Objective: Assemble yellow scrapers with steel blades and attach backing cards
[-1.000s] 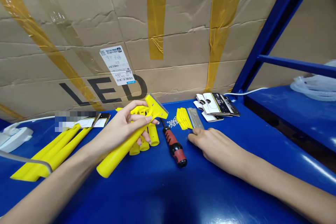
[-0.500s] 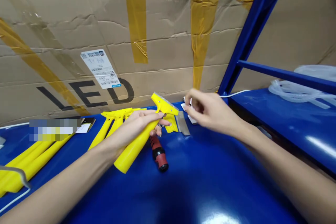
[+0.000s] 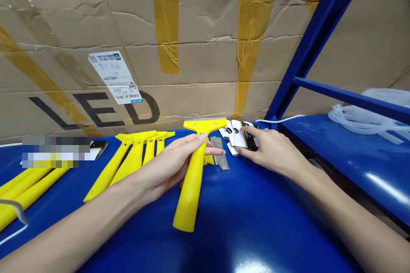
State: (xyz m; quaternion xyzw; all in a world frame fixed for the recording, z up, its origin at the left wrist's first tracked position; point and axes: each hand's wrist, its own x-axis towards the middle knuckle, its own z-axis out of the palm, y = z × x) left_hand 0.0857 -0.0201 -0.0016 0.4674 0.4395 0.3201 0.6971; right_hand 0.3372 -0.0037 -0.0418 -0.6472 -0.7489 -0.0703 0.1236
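Note:
My left hand [image 3: 179,153] is closed on the neck of a yellow scraper [image 3: 190,187], whose wide head with two screws points away from me and whose handle points toward me. My right hand [image 3: 267,145] has thumb and fingers apart around the near edge of a pile of white and black cards [image 3: 241,136], touching them. Between the hands lie grey metal blades [image 3: 220,153], with small yellow pieces [image 3: 209,160] beside them, partly behind my left hand. Only a sliver of something red shows beneath the left hand.
Several yellow scrapers [image 3: 137,147] lie left of my left hand, and more with cards [image 3: 45,179] lie at the far left. Behind stands a taped cardboard box [image 3: 205,72]. A blue metal frame [image 3: 301,55] and clear tubing [image 3: 358,113] are at the right.
The scraper in my left hand has turned more upright, handle toward me, and now hides most of the red and black tool. My right hand has opened and moved right onto the cards.

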